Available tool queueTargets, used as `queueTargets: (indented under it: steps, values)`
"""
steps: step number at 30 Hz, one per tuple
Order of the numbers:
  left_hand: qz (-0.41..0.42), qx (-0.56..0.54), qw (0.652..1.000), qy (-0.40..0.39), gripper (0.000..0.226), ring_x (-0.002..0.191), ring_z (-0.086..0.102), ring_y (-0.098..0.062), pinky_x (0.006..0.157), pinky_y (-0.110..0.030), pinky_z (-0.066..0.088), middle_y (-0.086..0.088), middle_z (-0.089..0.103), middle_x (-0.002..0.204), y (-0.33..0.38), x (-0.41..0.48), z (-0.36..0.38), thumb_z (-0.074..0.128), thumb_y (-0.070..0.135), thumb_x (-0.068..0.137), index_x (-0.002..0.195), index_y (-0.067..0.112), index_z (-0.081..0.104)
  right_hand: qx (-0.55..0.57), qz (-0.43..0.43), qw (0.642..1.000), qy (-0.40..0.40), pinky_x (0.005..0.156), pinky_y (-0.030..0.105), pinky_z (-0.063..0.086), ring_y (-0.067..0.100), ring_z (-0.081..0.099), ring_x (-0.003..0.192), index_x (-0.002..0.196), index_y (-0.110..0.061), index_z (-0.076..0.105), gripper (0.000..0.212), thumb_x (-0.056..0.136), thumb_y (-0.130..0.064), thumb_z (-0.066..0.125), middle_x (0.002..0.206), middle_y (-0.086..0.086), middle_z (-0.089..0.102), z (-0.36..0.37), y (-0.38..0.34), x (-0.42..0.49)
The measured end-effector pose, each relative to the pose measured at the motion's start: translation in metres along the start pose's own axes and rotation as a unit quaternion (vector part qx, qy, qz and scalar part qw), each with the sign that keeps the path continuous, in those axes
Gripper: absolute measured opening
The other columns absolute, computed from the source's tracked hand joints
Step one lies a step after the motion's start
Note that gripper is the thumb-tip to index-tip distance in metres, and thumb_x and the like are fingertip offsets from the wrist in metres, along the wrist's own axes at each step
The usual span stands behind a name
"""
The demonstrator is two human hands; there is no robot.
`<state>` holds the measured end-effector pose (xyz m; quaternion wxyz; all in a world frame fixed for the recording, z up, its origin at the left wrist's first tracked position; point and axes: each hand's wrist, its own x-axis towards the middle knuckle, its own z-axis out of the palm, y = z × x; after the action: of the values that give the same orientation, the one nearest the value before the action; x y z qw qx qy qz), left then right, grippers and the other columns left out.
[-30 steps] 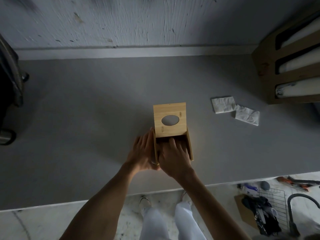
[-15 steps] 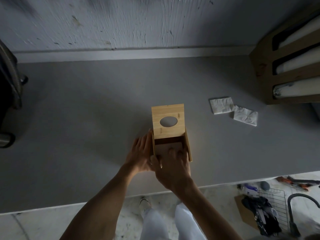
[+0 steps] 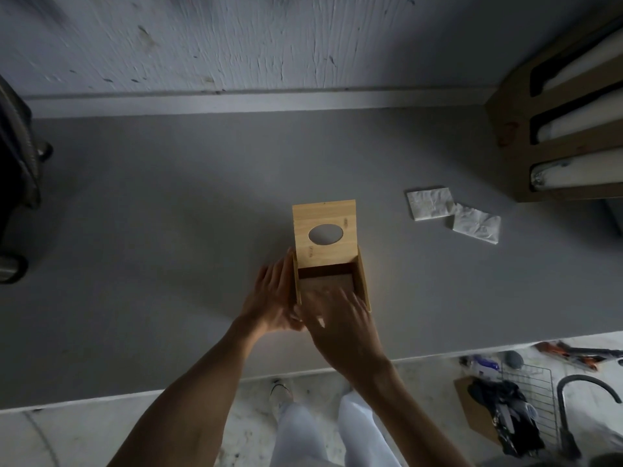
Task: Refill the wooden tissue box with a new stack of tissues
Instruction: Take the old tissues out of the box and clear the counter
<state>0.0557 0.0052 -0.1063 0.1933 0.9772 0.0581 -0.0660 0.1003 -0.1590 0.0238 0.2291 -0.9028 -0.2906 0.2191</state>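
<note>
1 box (image 3: 323,214), 2 tissue stks (image 3: 429,203) (image 3: 477,227), 2 hands (image 3: 269,298) (image 3: 340,325)

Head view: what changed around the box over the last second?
The right hand drew back toward the person, nearly out of the wooden box, holding nothing; the box's bare floor now shows. Unchanged: left hand flat against the box's left side, lid upright, two tissue stacks on the counter.

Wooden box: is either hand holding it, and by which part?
Left hand presses flat against the left wall of the wooden box; right hand, blurred, is spread above the opening, gripping nothing visible.
</note>
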Motion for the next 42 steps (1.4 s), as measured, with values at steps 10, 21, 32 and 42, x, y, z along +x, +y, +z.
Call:
queueTargets:
  steps: [10, 21, 32, 42]
  values:
    - [0.009, -0.006, 1.000, 0.021, 0.126, 0.121, 0.046, -0.038, 0.089, -0.038, 0.041, -0.025, 0.036, 0.145, 0.003, 0.003, -0.001, 0.039, 0.091, 0.065, 0.146, -0.003, 0.020, -0.044, 0.190, 0.943, 0.269, 0.072, 0.041, 0.050, 0.037, 0.064, 0.088, 0.098, -0.012, 0.067, 0.021, 0.096, -0.021, 0.049, 0.100, 0.017, 0.069, -0.089, 0.128, 0.133]
    - [-0.008, 0.009, 1.000, -0.013, 0.128, 0.124, 0.046, -0.038, 0.095, -0.043, 0.043, -0.027, 0.039, 0.145, 0.003, 0.002, -0.001, 0.045, 0.090, 0.063, 0.143, -0.009, 0.033, -0.223, 0.220, 0.933, 0.174, 0.080, 0.046, 0.050, 0.043, 0.055, 0.111, 0.119, 0.004, 0.051, 0.025, 0.097, -0.004, 0.042, 0.122, 0.027, 0.056, -0.058, 0.178, 0.189]
    - [-0.018, 0.022, 0.999, -0.038, 0.133, 0.127, 0.043, -0.037, 0.097, -0.045, 0.043, -0.026, 0.038, 0.148, 0.000, 0.000, 0.001, 0.051, 0.090, 0.058, 0.144, -0.010, 0.035, 0.418, 0.128, 0.853, 0.286, 0.055, 0.022, 0.052, 0.006, 0.061, 0.067, 0.098, -0.016, 0.053, 0.013, 0.093, -0.005, 0.057, 0.083, 0.000, 0.057, -0.085, 0.173, 0.136]
    - [-0.008, 0.024, 0.999, -0.041, 0.126, 0.125, 0.049, -0.040, 0.096, -0.044, 0.045, -0.029, 0.043, 0.143, 0.001, 0.001, 0.000, 0.050, 0.089, 0.063, 0.138, -0.012, 0.044, 0.272, 0.332, 0.885, 0.181, 0.068, 0.038, 0.053, 0.027, 0.067, 0.071, 0.108, -0.014, 0.058, 0.017, 0.092, -0.012, 0.055, 0.098, 0.022, 0.069, -0.050, 0.215, 0.035]
